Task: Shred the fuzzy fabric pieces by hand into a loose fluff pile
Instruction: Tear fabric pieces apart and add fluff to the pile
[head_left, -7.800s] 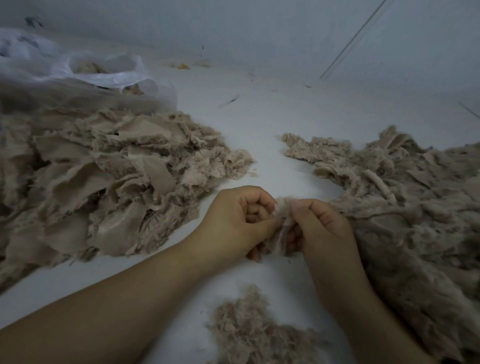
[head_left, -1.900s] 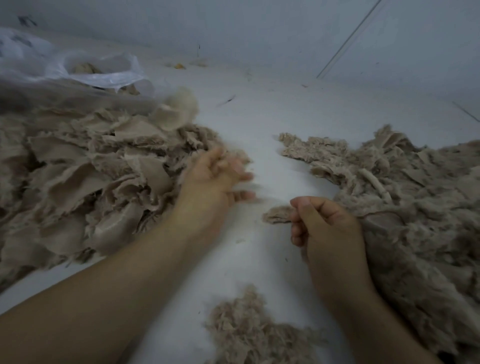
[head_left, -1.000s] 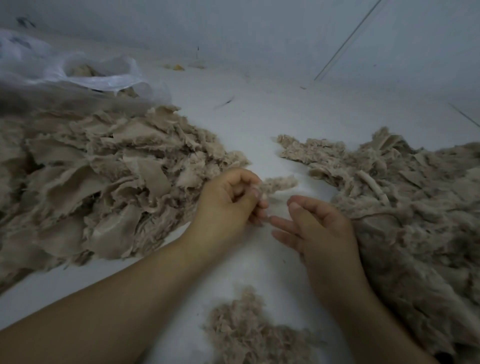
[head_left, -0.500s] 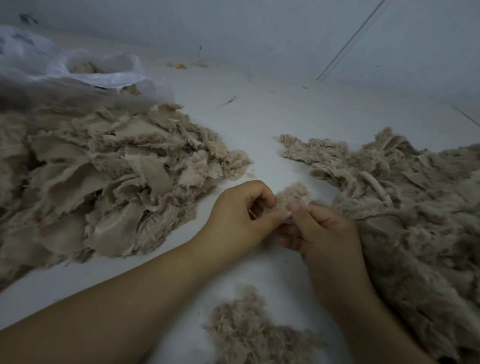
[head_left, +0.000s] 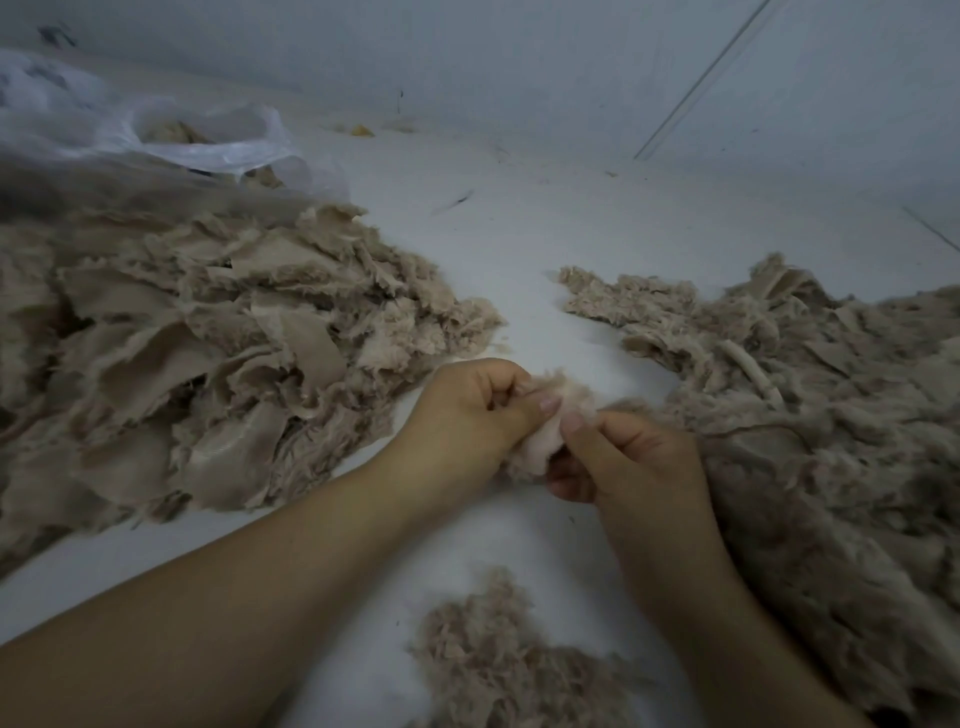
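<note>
Fuzzy fabric piece (head_left: 545, 441) pinched between left hand (head_left: 467, 415) and right hand (head_left: 634, 457)

Left hand (head_left: 470, 415) brought back from the pile of fabric pieces (head_left: 208, 353) to the right hand (head_left: 631, 457), a fuzzy scrap (head_left: 545, 436) now pinched between both, no longer held alone.

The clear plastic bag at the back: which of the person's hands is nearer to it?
Left. The left hand lies nearer the plastic bag at far left; the right hand sits farther right, beside the other pile.
</note>
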